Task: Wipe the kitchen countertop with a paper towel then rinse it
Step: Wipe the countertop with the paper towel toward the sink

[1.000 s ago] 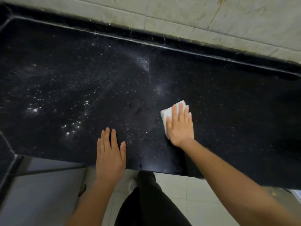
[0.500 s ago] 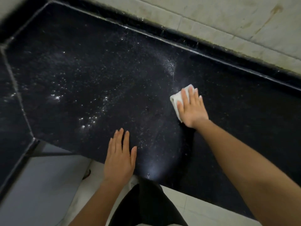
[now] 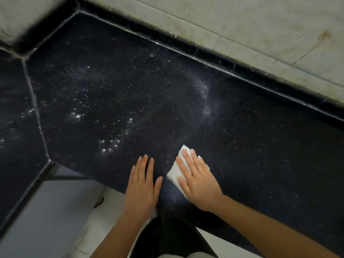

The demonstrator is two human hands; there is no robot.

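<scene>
readable text: none is showing | labels, brands, numbers, signs: none is showing | paper towel point(image 3: 174, 174) under the right hand point(image 3: 199, 182): is showing no print

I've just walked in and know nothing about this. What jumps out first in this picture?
The bright white paper towel stands out against the black countertop, pressed flat under the right hand near the front edge. Just beside it, the left hand rests flat on the counter's edge. Left of the hands, glinting white specks are scattered across the dark stone.
</scene>
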